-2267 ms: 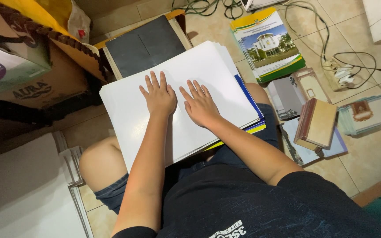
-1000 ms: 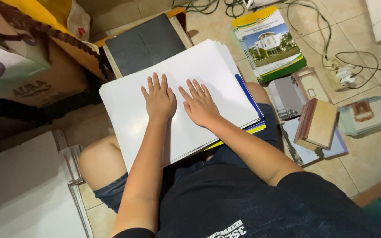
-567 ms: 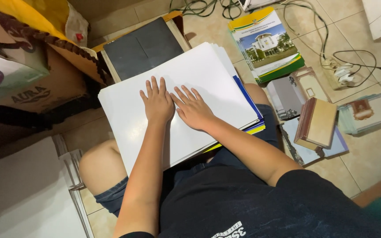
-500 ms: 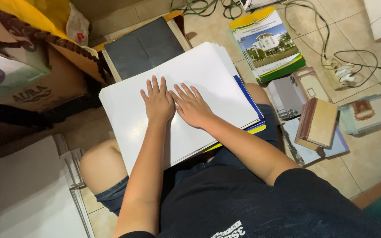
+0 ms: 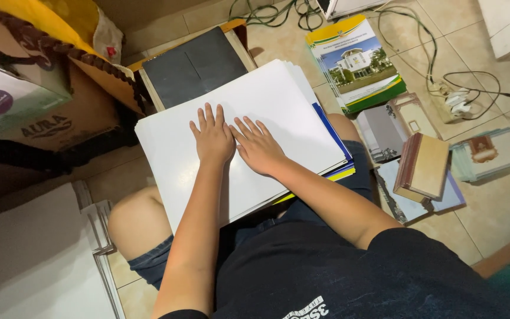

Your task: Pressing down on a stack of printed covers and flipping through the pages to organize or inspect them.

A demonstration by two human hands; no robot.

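- A stack of white sheets (image 5: pixel 255 100) rests across the seated person's lap.
- Left hand (image 5: pixel 212 137) and right hand (image 5: pixel 261 147) lie flat on top, side by side, grip open, fingers spread, holding nothing.
- Beyond the stack, a black board (image 5: pixel 193 66) lies on the tiled floor (image 5: pixel 491 207).
- Booklets (image 5: pixel 358 62) lie farther right.

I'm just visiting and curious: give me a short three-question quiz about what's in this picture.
1. True or false: both hands lie flat on the white sheets.
2. What lies right past the sheets' far edge? A) black board B) power strip C) brown book
3. What is pictured on the booklet with the yellow and green cover?

Key:
1. True: left hand, right hand.
2. A, the black board.
3. A white building.
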